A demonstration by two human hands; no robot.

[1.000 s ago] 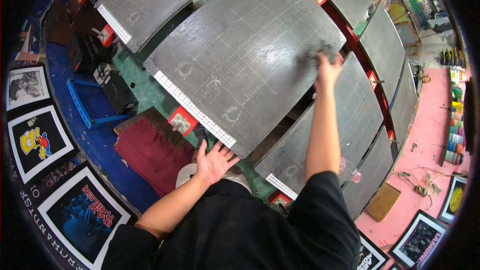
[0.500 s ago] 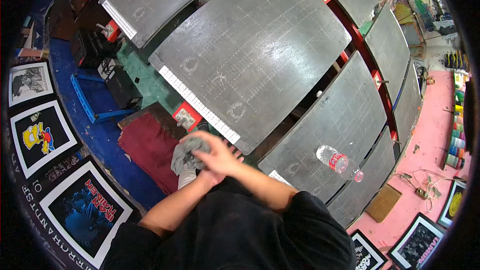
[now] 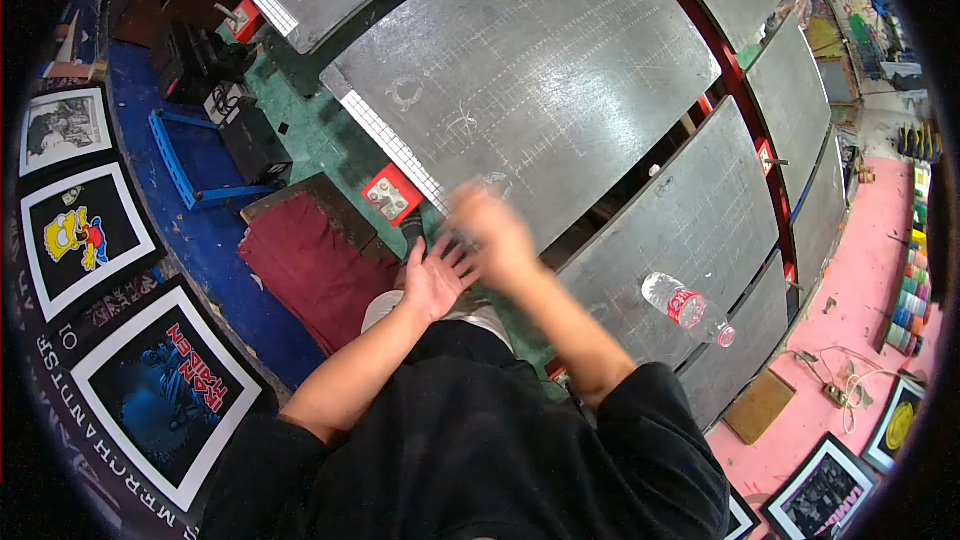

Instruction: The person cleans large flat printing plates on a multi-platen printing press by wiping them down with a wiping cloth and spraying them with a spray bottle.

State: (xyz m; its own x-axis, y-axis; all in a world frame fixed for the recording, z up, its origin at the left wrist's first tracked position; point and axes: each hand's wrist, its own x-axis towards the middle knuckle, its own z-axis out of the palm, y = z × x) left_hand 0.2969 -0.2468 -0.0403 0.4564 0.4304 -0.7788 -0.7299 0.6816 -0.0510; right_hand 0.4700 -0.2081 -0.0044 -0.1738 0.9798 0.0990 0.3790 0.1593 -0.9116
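My left hand is palm up with its fingers spread, holding nothing, in front of my lap. Just above and to its right, my right hand is smeared by motion over the near corner of a large grey flat board. Whether anything is in my right hand cannot be made out. A white gridded strip runs along the board's near edge, beside a red bracket with a metal fitting. The grey cloth is not visible now.
A clear bottle with a red label lies on another grey board at right. Dark red fabric covers a low surface at left. Framed prints stand at left. A blue frame is on the floor.
The grey cloth that was at my hands has gone from sight. My left hand has turned up, with fingers spread. My right hand has moved up and right. The view has shifted slightly.
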